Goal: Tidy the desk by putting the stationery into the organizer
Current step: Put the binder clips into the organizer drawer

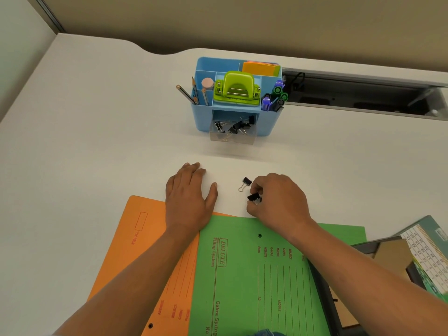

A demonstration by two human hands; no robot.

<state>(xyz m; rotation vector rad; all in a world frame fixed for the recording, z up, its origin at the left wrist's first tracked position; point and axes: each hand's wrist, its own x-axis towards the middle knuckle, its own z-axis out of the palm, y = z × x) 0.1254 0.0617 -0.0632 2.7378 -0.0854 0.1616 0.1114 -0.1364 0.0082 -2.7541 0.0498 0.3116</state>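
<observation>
The right hand (278,198) pinches a black binder clip (253,197) in its fingertips, a second clip (245,183) lying loose just beyond them, while the left hand (190,192) rests flat and open on the desk (97,141). Well ahead of both hands stands the blue organizer (236,98), holding pencils (194,92), a green hole punch (237,89), orange notes (261,68), and markers (275,95). Its clear drawer (233,132) is pulled out with more clips inside.

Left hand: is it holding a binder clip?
No, the left hand lies flat and empty on the desk, while the right hand pinches a clip.
</observation>
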